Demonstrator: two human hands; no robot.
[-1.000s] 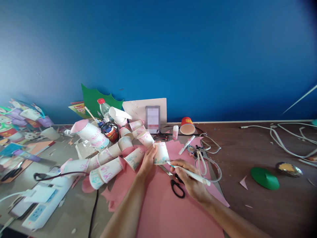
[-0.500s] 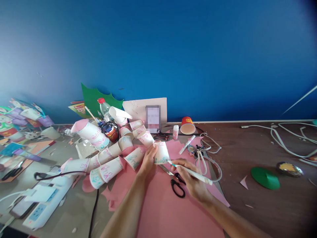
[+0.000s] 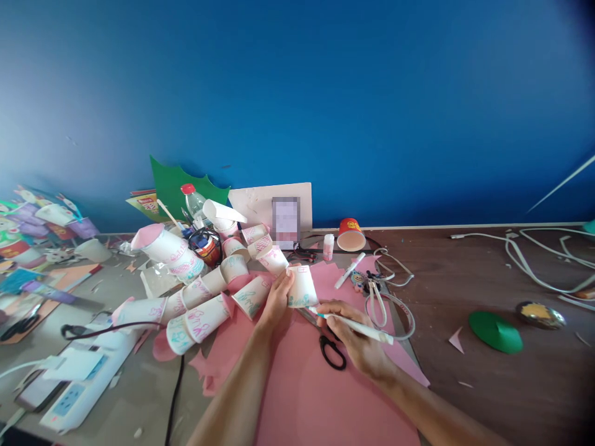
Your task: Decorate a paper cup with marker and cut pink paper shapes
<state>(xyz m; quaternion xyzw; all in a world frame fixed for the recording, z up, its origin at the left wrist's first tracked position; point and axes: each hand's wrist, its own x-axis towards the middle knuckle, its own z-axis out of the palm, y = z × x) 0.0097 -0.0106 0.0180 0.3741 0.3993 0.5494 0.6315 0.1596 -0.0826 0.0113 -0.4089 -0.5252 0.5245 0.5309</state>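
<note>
My left hand point(image 3: 279, 294) is closed around the left side of a white paper cup point(image 3: 302, 286), which carries teal drawing along its lower edge and a small pink mark near the top. In my right hand point(image 3: 356, 337) is a white marker point(image 3: 362, 326) with a teal band, its tip at the cup's lower right edge. Whether the tip touches the cup is hard to tell. Black-handled scissors point(image 3: 333, 353) lie on pink paper point(image 3: 320, 402) beneath my hands, partly hidden by the right one. Several decorated paper cups point(image 3: 207, 319) lie to the left.
A capped white marker point(image 3: 349, 271), a small bottle point(image 3: 328, 247) and a red cup point(image 3: 351, 235) lie beyond my right hand. On the left is a power strip point(image 3: 77, 390) with cables. A green paper cone point(image 3: 495, 332) and white cables point(image 3: 523, 260) are at right.
My right hand and the marker have shifted slightly left and down along the cup's lower edge. More teal drawing seems to show there. The left hand keeps its hold.
</note>
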